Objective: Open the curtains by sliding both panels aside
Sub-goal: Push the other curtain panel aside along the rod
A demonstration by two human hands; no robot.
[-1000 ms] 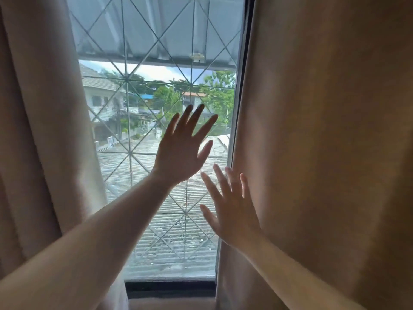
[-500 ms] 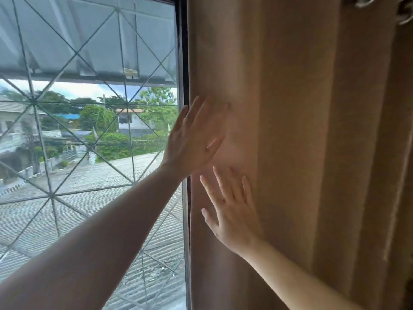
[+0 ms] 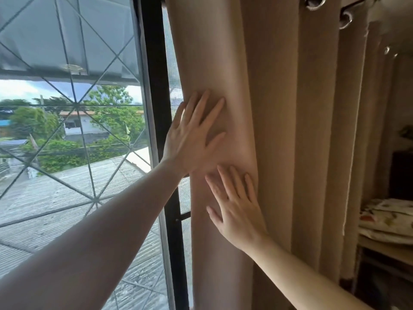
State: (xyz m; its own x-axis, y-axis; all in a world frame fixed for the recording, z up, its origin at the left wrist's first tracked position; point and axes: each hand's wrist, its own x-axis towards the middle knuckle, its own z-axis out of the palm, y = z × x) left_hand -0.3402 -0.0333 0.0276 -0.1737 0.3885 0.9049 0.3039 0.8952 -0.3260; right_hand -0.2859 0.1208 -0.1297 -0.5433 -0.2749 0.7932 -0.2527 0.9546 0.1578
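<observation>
The beige right curtain panel (image 3: 279,135) hangs in bunched vertical folds, its metal eyelets (image 3: 314,3) showing at the top. My left hand (image 3: 192,135) lies flat on the panel's leading fold, fingers spread, pressing it rightwards. Just below it my right hand (image 3: 237,206) also rests flat and open against the same fold. Neither hand grips the cloth. The left curtain panel is out of view.
A window (image 3: 67,142) with a diagonal metal grille fills the left side, with a black frame post (image 3: 156,86) beside the curtain's edge. At the far right a wooden shelf (image 3: 384,247) carries folded patterned bedding (image 3: 388,220).
The view has swung right and the left panel has left the frame. My left hand went from the glass onto the right panel, which has slid right and bunched, uncovering the frame post.
</observation>
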